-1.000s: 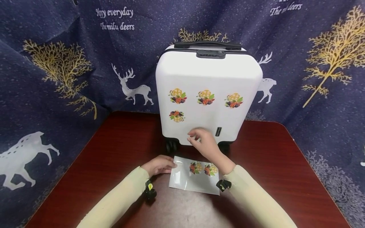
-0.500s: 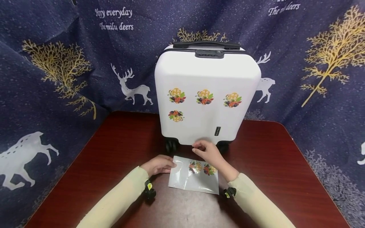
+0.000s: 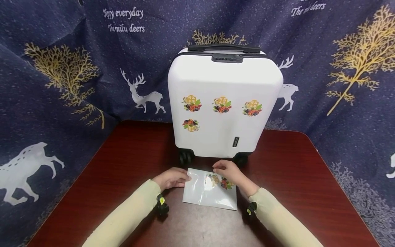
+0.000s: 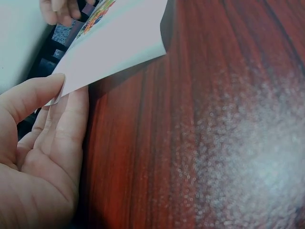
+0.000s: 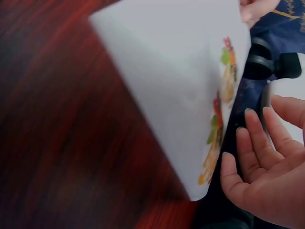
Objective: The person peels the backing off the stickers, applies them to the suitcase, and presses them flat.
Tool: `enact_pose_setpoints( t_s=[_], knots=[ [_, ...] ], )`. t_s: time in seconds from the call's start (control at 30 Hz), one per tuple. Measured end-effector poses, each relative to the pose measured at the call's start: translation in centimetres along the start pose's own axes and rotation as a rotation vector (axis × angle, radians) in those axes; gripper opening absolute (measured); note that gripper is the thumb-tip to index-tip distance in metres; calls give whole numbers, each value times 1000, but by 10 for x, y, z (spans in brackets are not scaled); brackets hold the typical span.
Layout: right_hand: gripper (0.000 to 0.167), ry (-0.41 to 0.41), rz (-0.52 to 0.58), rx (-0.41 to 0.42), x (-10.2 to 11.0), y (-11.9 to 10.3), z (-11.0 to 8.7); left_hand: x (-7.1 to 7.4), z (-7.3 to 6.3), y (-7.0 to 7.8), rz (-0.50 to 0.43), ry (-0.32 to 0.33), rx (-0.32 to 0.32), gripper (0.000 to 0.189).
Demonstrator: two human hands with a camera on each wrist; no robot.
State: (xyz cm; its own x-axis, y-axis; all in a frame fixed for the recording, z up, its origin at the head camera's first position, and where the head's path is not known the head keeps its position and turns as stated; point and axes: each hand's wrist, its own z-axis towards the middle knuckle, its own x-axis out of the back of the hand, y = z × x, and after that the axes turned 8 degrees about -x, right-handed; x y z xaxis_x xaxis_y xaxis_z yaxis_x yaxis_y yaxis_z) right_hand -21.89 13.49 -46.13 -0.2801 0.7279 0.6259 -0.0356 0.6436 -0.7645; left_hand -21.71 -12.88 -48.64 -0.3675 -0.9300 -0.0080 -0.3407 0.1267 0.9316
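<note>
A glossy white sticker sheet [image 3: 200,195] is held up at a tilt over the table. Two printed fruit stickers [image 3: 226,184] show along its far edge. My left hand [image 3: 172,178] pinches the sheet's left edge between thumb and fingers, plain in the left wrist view too. By the far right edge of the sheet hovers my right hand [image 3: 229,171]. In the right wrist view its fingers [image 5: 259,138] are loosely bent, apart from the sheet, and nothing shows between them. A white suitcase [image 3: 213,137] stands behind both hands, with several similar fruit stickers on its front.
The suitcase's black wheels [image 3: 185,157] rest on the dark red wooden table [image 3: 142,147]. A black nameplate [image 3: 236,141] is low on its front. Behind the table hangs a dark blue cloth [image 3: 92,51] printed with deer and trees.
My right hand has moved down from in front of the suitcase to the sheet's far right edge. My left hand stays on the sheet, whose glare has shifted slightly.
</note>
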Motion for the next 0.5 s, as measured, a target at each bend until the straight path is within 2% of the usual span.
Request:
enact_pose_setpoints(
  t_s=[0.1,0.27,0.5],
  knots=[
    [20,-15,-38,5,0,4,1,0,1,0,3,-6,5,37],
    [19,-35,-73,-39,1,6,2,3,3,-1,-12,-31,7,36],
    [19,-59,-80,-44,1,7,2,5,4,-2,-35,-55,3,38]
  ],
)
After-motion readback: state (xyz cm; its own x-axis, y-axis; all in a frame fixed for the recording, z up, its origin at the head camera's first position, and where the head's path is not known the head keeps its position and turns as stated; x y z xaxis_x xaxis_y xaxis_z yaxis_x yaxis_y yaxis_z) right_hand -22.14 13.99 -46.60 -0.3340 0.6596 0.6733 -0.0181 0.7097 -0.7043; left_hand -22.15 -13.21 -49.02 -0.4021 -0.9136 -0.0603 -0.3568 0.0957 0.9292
